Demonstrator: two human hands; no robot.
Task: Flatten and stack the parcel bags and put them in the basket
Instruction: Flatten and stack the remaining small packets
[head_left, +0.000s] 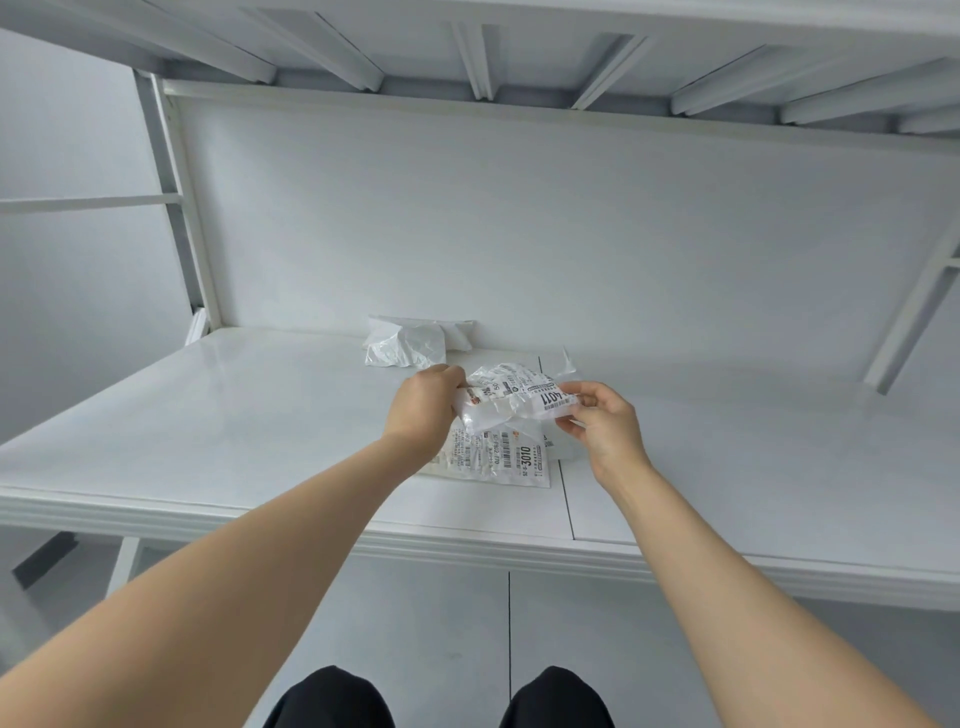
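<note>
A crumpled white parcel bag (511, 397) with a printed shipping label is held above the white table (234, 415). My left hand (423, 408) grips its left end with curled fingers. My right hand (597, 418) pinches its right end. Beneath it, flat on the table, lies another parcel bag (501, 460) with a label reading 3010. Farther back, against the rear panel, sits a crumpled white plastic bag (408, 343). No basket is in view.
The table has a moulded front edge (467, 545) and a seam running front to back just right of the flat bag. White frame posts stand at the left and right. Slats run overhead. My knees show below the table edge.
</note>
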